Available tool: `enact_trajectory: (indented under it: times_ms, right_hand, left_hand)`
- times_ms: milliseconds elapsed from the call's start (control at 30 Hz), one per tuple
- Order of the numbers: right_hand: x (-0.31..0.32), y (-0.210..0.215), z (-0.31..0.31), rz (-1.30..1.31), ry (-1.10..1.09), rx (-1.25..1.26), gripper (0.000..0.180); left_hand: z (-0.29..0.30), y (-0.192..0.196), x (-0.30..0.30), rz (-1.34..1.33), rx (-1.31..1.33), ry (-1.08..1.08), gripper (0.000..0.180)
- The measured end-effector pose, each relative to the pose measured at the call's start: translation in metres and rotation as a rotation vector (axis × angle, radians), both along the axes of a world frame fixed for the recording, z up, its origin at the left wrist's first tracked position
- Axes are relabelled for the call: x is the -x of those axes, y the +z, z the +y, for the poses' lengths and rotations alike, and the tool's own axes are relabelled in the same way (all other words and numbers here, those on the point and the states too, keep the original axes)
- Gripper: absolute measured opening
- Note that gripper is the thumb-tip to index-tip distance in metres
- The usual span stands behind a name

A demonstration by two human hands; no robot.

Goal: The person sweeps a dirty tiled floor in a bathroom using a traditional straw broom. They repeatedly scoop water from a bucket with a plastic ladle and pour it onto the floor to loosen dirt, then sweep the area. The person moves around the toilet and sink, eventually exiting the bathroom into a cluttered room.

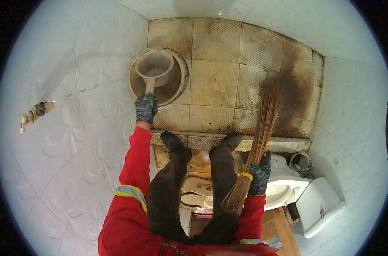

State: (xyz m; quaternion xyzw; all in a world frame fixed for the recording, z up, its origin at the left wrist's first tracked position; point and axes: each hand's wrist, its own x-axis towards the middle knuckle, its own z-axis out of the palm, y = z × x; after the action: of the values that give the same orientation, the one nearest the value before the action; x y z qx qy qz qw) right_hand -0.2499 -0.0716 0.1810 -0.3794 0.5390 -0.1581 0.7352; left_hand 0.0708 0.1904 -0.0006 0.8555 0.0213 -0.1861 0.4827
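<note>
Left hand [145, 108], gloved, is closed around the handle of a pale plastic scoop [153, 66], holding it right over a round bucket [179, 87] that sits on the stained tile floor [219, 85] in the corner by the white wall. Can't tell if there's water in either one. Right hand [259, 176], also gloved, is wrapped tight round a stick broom [262, 132], bristles fanned up over the dark wet patch on the tiles. White toilet [283, 187] sits just beside that hand.
</note>
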Motion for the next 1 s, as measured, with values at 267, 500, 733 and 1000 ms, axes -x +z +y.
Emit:
enact_trajectory:
  times_ms: [267,500,733,1000]
  right_hand:
    - [0.055,-0.001,0.002,-0.035,-0.095,-0.392,0.055]
    - [0.076,-0.008,-0.009,0.106,0.093,-0.411,0.057]
    - [0.066,-0.025,-0.045,0.488,0.627,0.302,0.075]
    - [0.03,-0.102,-0.122,0.595,1.013,0.968,0.078]
  left_hand:
    - [-0.075,0.098,-0.079,0.208,0.003,0.174,0.027]
    - [-0.085,0.005,-0.156,-0.532,-1.011,-0.52,0.043]
    - [-0.174,0.066,-0.174,-0.238,-1.106,-0.422,0.055]
    - [-0.169,0.11,-0.125,-0.442,-0.902,-0.387,0.043]
